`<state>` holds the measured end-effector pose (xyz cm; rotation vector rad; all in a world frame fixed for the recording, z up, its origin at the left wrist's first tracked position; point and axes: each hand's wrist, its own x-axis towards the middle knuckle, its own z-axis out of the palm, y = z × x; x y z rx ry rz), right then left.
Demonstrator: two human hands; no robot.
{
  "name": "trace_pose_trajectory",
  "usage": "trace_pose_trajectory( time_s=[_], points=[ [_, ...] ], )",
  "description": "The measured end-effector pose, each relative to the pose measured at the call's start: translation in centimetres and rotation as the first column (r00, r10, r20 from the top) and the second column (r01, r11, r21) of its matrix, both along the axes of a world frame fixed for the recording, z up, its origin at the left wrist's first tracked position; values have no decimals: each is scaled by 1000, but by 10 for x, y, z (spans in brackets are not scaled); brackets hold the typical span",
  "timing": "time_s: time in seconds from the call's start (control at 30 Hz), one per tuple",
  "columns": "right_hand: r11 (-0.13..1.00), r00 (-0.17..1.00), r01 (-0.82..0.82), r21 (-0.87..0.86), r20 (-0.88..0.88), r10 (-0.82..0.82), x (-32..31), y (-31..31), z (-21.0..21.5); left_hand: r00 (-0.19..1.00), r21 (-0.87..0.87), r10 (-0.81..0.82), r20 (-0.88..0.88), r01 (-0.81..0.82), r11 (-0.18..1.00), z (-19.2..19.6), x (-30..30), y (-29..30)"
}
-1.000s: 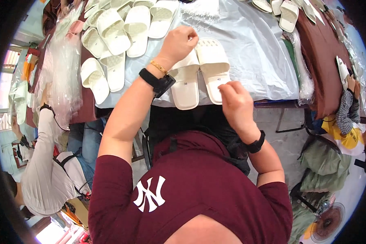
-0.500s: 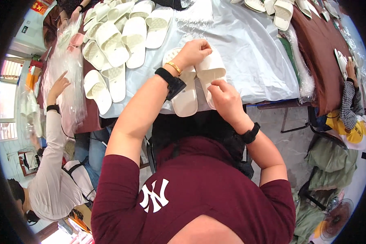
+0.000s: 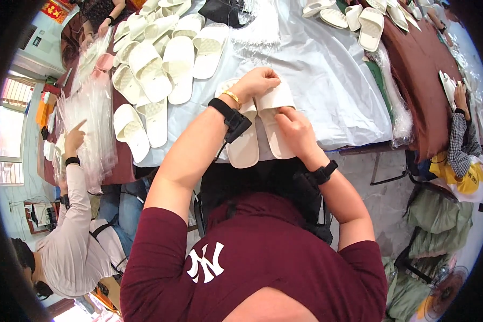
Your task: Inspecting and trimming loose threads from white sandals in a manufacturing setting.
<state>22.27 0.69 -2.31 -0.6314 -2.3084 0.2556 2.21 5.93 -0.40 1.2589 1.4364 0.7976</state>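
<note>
Two cream slippers lie side by side at the table's near edge, the left slipper (image 3: 244, 147) and the right slipper (image 3: 274, 134), toes pointing away from me. My left hand (image 3: 257, 86) reaches across the left slipper's strap, and its pinched fingertips are over the toe end of the right slipper. My right hand (image 3: 296, 130) is closed at the heel-side edge of the right slipper's strap, fingertips against the strap opening. What either hand pinches, if anything, is too small or hidden to make out.
Several cream slippers (image 3: 178, 67) are heaped at the left on the white-covered table (image 3: 338, 102). More slippers (image 3: 371, 29) lie at the far right. Clear plastic bags (image 3: 91, 129) hang over the left table. Co-workers' hands (image 3: 75, 138) are at the left and right.
My right hand has moved slightly left, up to the right slipper's strap edge. My left hand stays over that slipper's toe end. The whole view has shifted a little.
</note>
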Motion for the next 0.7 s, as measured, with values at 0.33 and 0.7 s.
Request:
trace_pose_trajectory(
  time_s=[0.33,0.7],
  points=[
    [849,879,70,-523,-371,-301,-16,23,36,988,225,102,120,-127,966,9,-2,-15],
    [669,902,-84,-739,-342,-265,-71,57,15,948,302,153,278,-237,923,13,-13,-41]
  ],
)
